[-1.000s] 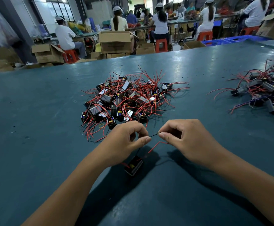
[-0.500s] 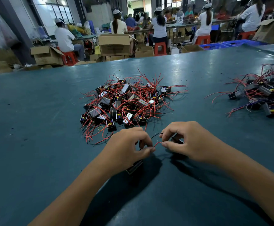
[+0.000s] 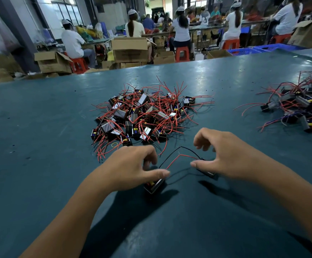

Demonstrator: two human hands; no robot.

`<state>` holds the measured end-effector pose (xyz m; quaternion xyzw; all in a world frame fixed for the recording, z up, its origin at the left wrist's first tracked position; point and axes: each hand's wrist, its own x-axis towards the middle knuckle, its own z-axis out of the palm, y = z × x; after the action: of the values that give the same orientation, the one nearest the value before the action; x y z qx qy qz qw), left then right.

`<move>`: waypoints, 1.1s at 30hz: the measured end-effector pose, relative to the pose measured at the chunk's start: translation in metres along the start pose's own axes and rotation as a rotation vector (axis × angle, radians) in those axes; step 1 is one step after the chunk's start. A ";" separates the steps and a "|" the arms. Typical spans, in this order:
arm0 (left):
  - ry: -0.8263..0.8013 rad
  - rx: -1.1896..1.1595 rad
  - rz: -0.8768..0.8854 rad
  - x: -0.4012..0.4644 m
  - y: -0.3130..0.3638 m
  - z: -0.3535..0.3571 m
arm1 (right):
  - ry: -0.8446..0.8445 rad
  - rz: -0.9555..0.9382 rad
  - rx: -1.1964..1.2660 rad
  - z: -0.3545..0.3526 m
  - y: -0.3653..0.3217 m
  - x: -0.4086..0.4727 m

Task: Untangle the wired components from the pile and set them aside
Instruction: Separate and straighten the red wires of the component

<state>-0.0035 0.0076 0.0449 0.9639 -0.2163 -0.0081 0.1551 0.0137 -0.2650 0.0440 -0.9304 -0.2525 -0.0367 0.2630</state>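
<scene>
Left hand on a component, right hand spread beside wires, pile beyond

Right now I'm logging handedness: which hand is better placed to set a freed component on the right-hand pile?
Right. The right hand lies nearer the right-hand pile, with a component under it. The left hand sits over another component, farther away.

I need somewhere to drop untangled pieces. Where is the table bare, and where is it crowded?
Bare table lies left of the main pile, in the strip between that pile and the right pile, and near the front edge. Crowded: between the left hand and right hand, where wires stretch.
</scene>
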 end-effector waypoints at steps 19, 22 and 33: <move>0.157 -0.887 -0.047 0.012 0.029 0.025 | 0.064 0.191 0.624 0.020 -0.020 0.005; 0.154 -0.869 -0.077 0.013 0.032 0.029 | 0.093 0.214 0.546 0.024 -0.020 0.003; 0.255 -0.773 -0.066 0.013 0.029 0.033 | 0.035 0.183 0.475 0.026 -0.025 0.001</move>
<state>-0.0061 -0.0326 0.0228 0.8343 -0.1451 0.0257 0.5312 0.0003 -0.2331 0.0342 -0.8609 -0.1641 0.0316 0.4806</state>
